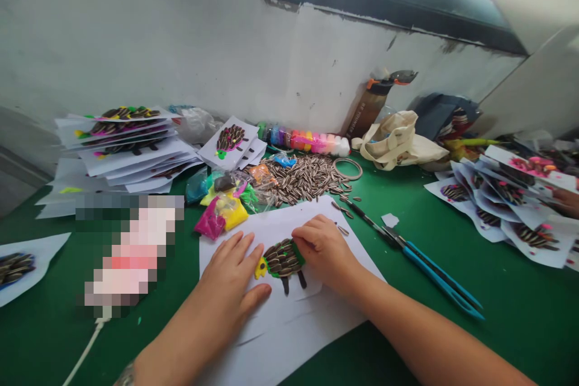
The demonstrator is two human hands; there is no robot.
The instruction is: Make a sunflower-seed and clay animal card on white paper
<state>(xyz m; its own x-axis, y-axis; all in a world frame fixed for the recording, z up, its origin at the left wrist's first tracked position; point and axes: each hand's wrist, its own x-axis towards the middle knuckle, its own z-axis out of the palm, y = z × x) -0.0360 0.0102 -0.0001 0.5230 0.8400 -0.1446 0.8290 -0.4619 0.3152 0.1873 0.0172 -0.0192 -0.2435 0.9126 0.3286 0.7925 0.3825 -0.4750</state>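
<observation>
A white sheet of paper [307, 332] lies in front of me, bearing a small animal picture [284, 259] made of sunflower seeds, with a yellow clay head, green clay edges and two dark legs. My left hand [230, 283] rests flat on the paper left of the animal, fingers spread, fingertips near its head. At the animal's right end, my right hand [328, 253] has its thumb and fingers pinched together against the green edge. Whatever those fingers hold is hidden. Beyond the sheet is a heap of loose sunflower seeds [312, 178].
Bags of coloured clay [221, 217] sit behind the paper. Stacked seed pictures [136, 163] stand back left; more pictures [511, 193] spread at right, beside another person's hand [565, 200]. Blue tweezers [441, 277] and a black pen [366, 217] lie right. A pixelated object with a cable [85, 350] is left.
</observation>
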